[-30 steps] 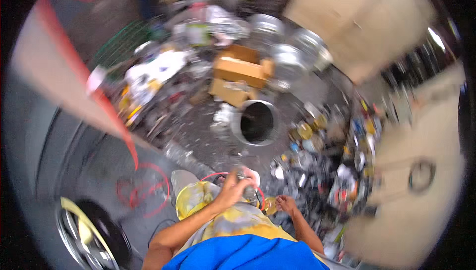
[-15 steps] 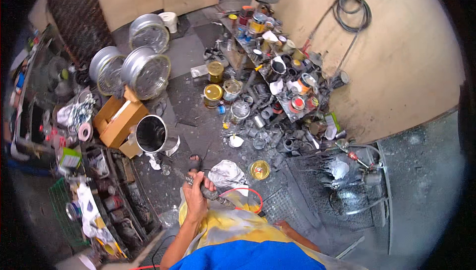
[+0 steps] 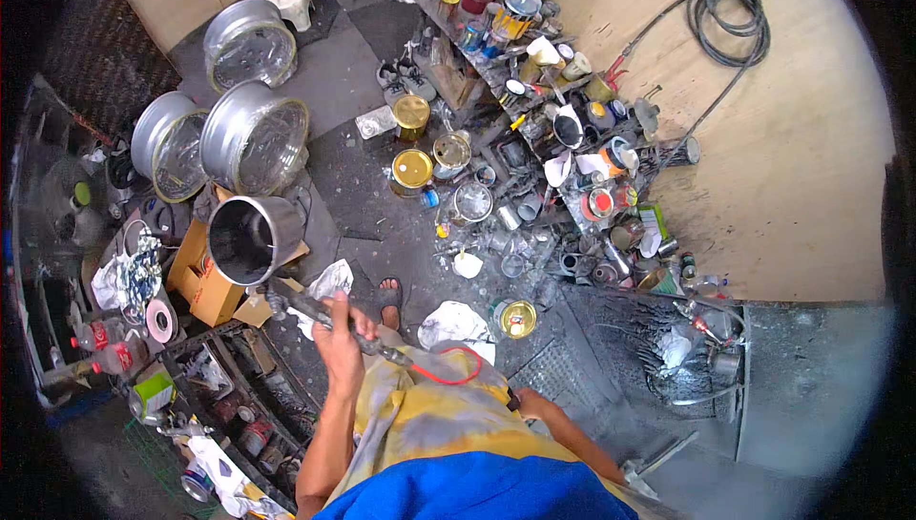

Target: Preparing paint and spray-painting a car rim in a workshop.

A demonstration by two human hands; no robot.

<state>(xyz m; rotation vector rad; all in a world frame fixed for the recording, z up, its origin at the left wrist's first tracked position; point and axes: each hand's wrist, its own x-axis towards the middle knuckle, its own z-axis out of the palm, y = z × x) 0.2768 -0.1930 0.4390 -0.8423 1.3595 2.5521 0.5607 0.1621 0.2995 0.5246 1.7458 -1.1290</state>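
My left hand (image 3: 343, 339) is closed around a long grey air tool (image 3: 310, 310), held in front of my waist and angled to the far left. A red hose (image 3: 448, 379) loops from its near end over my yellow and grey clothing. Past the tool's far end is a silvery metal bucket (image 3: 279, 234), its mouth open and dark inside. Whether tool and bucket touch, I cannot tell. My right hand (image 3: 536, 405) is low against my right side, next to a small dark object, its fingers mostly hidden.
Silver wheel rims (image 3: 253, 138) stand far left beside a white stool (image 3: 291, 7). A cardboard box (image 3: 205, 281) and a cluttered rack (image 3: 239, 367) lie left. Paint cans (image 3: 412, 169) and a loaded bench (image 3: 572, 200) stand ahead. White cloth (image 3: 448, 324) lies near my foot.
My left hand and the air tool have moved left and slightly away from me. The view has shifted, with the rims and bucket now further left. My right hand shows more at my side.
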